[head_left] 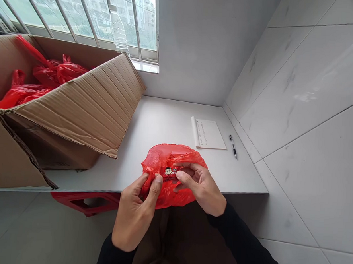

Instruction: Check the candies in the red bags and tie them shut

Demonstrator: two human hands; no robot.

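Note:
A red plastic bag [165, 157] rests at the front edge of the white table [165, 119], and both my hands grip it. My left hand [135, 213] pinches the bag's left side with thumb and fingers closed on the plastic. My right hand [201, 187] holds the right side, fingers curled onto the bag beside a small red packet [169, 172] with a cartoon face that shows at the bag's mouth. Black sleeves cover both forearms.
A big open cardboard box [76, 106] with more red bags [45, 80] fills the table's left. A notepad [208, 133] and a pen [233, 146] lie at the back right near the tiled wall. A clear bottle [118, 31] stands on the windowsill. A red stool [85, 202] sits under the table.

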